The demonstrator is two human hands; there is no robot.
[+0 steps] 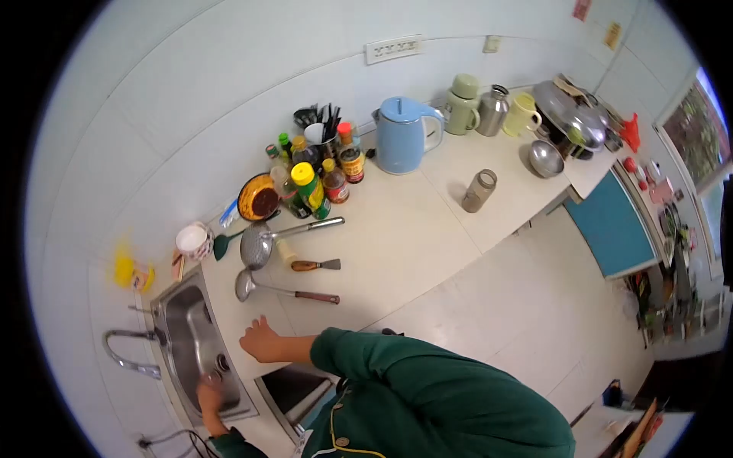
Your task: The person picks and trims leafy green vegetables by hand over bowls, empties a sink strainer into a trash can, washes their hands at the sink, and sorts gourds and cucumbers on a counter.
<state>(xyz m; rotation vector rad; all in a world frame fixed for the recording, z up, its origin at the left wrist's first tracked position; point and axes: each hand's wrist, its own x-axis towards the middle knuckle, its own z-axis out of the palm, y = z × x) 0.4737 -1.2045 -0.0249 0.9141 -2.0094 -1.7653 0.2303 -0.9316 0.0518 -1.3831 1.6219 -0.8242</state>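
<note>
Over the near end of the steel sink [202,328] is my left hand [209,395], smeared by motion beside the drain; whether it holds anything I cannot make out. My right hand [261,340] rests at the counter by the sink's right side, its fingers loosely apart and nothing visible in it. Nearest to it on the counter lies a ladle [263,288] with a brown handle. Beyond that are a small scraper [315,266] with a wooden handle and a perforated skimmer [258,246]. The curved faucet [126,333] stands at the sink's left.
Sauce bottles [309,187] stand by the wall with an orange-lined bowl [261,197] and a stacked white bowl [194,240]. A blue kettle [402,137], a grey bottle [479,191], a metal bowl [546,159] and a lidded pan [565,111] stand farther right. A cable [179,435] lies near the sink.
</note>
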